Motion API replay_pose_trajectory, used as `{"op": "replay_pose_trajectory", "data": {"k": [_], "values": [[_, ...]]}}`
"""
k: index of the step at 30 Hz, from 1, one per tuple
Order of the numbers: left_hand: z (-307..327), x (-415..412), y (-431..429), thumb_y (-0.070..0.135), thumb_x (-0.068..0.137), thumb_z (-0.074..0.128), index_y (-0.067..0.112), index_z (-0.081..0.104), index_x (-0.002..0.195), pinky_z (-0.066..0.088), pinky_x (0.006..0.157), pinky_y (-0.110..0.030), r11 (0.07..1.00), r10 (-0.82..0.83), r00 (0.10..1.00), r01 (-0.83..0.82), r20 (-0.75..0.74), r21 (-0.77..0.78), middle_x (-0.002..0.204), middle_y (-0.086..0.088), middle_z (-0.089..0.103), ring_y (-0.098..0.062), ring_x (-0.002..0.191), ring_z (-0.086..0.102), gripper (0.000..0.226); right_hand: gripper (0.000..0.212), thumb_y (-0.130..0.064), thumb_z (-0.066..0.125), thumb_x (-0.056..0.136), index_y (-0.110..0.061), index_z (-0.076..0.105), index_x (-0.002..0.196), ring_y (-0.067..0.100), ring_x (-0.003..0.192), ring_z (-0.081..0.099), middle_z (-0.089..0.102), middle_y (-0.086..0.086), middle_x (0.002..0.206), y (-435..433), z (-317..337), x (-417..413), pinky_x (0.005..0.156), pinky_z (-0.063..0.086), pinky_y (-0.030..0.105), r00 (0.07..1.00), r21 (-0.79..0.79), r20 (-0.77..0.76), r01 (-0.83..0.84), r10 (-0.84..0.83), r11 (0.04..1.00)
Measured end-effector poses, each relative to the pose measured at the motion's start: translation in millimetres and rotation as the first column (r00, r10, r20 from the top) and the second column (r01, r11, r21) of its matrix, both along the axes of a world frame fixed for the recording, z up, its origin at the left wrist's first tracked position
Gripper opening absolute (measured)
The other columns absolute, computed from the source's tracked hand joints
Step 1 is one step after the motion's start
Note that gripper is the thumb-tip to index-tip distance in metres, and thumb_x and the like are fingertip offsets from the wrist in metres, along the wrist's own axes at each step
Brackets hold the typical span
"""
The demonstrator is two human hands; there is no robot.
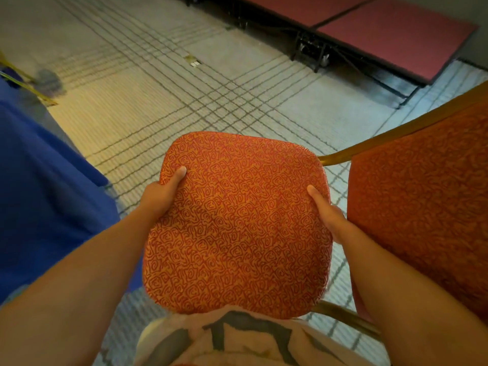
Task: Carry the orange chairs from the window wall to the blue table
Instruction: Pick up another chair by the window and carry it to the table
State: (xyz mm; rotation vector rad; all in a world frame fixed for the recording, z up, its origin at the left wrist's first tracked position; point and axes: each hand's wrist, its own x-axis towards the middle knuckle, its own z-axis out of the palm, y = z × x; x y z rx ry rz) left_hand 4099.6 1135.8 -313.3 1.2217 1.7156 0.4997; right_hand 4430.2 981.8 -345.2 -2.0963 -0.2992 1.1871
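An orange chair with a red swirl pattern is held in front of my chest, its padded seat [237, 223] facing up at me. My left hand [162, 195] grips the seat's left edge, thumb on top and fingers hidden underneath. My right hand [327, 215] grips the right edge the same way. The chair's backrest [422, 204] with its gold metal frame [390, 138] stands to the right of the seat. The blue table cloth [47, 196] hangs at the left, close to my left forearm.
Patterned grey carpet with dark grid lines [211, 83] spreads ahead. Low red stage platforms on black legs [383, 35] stand at the top right. A gold chair leg [29, 85] shows at the far left beside the blue cloth.
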Motion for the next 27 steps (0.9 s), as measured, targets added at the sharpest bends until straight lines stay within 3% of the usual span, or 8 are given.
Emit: {"op": "replay_pose_trajectory", "data": {"k": [3, 6, 10, 14, 17, 24, 27], "values": [[15.5, 3.3, 67.9, 0.073, 0.08, 0.049, -0.001, 0.058, 0.124, 0.037, 0.079, -0.031, 0.998, 0.038, 0.999, -0.037, -0.016, 0.047, 0.124, -0.024, 0.059, -0.037, 0.112, 0.057, 0.087, 0.111, -0.088, 0.058, 0.062, -0.011, 0.05, 0.142, 0.034, 0.119, 0.057, 0.058, 0.016, 0.135, 82.7, 21.0, 0.9, 0.106, 0.045, 0.047, 0.999, 0.025, 0.009, -0.034, 0.034, 0.999], [29.8, 0.1, 133.5, 0.076, 0.079, 0.047, 0.0, 0.057, 0.125, 0.037, 0.079, -0.032, 0.995, 0.081, 0.996, -0.079, -0.034, 0.066, 0.126, -0.023, 0.058, -0.038, 0.112, 0.057, 0.09, 0.118, -0.09, 0.057, 0.056, -0.011, 0.049, 0.143, 0.034, 0.121, 0.055, 0.056, 0.016, 0.138, 162.0, 35.6, 1.5, 0.107, 0.043, 0.046, 0.997, 0.062, 0.01, -0.075, 0.074, 0.995], [33.6, -8.4, 211.3, 0.081, 0.074, 0.047, 0.0, 0.057, 0.126, 0.04, 0.081, -0.034, 0.99, 0.122, 0.992, -0.12, -0.021, 0.073, 0.126, -0.023, 0.058, -0.038, 0.11, 0.058, 0.097, 0.106, -0.083, 0.056, 0.07, -0.011, 0.044, 0.146, 0.033, 0.125, 0.052, 0.053, 0.015, 0.142, 253.0, 39.9, -1.1, 0.103, 0.041, 0.041, 0.993, 0.069, 0.001, -0.117, 0.117, 0.991], [13.4, -12.0, 283.7, 0.081, 0.074, 0.045, 0.0, 0.058, 0.123, 0.041, 0.08, -0.034, 0.982, 0.188, 0.982, -0.187, -0.015, 0.04, 0.119, -0.022, 0.062, -0.037, 0.104, 0.059, 0.096, 0.143, -0.099, 0.056, 0.031, -0.012, 0.047, 0.144, 0.033, 0.121, 0.056, 0.056, 0.015, 0.139, 355.8, 27.3, 5.8, 0.107, 0.043, 0.044, 0.984, 0.057, 0.019, -0.175, 0.175, 0.983], [5.1, -9.6, 350.5, 0.081, 0.076, 0.042, -0.001, 0.056, 0.125, 0.04, 0.078, -0.034, 0.969, 0.247, 0.969, -0.246, -0.017, 0.022, 0.111, -0.019, 0.062, -0.034, 0.096, 0.059, 0.096, 0.111, -0.086, 0.058, 0.065, -0.011, 0.046, 0.145, 0.034, 0.126, 0.053, 0.052, 0.016, 0.142, 445.6, 24.5, 9.4, 0.107, 0.041, 0.04, 0.966, 0.066, 0.044, -0.259, 0.256, 0.964], [3.5, -10.6, 485.1, 0.081, 0.074, 0.045, -0.001, 0.048, 0.135, 0.045, 0.092, -0.043, 0.909, 0.416, 0.909, -0.414, 0.025, -0.055, 0.128, -0.023, 0.057, -0.04, 0.111, 0.057, 0.102, 0.115, -0.089, 0.059, 0.059, -0.012, 0.048, 0.144, 0.033, 0.121, 0.056, 0.057, 0.015, 0.137, 637.7, 28.5, 18.8, 0.107, 0.043, 0.043, 0.915, 0.017, 0.042, -0.402, 0.401, 0.915], [3.1, -27.5, 526.4, 0.078, 0.077, 0.046, 0.002, 0.049, 0.135, 0.043, 0.093, -0.04, 0.893, 0.448, 0.894, -0.447, 0.014, -0.044, 0.129, -0.021, 0.057, -0.038, 0.113, 0.057, 0.096, 0.104, -0.084, 0.058, 0.067, -0.015, 0.048, 0.144, 0.032, 0.123, 0.055, 0.056, 0.015, 0.139, 699.1, 20.5, 4.8, 0.108, 0.042, 0.043, 0.884, 0.012, 0.042, -0.466, 0.465, 0.885]]}}
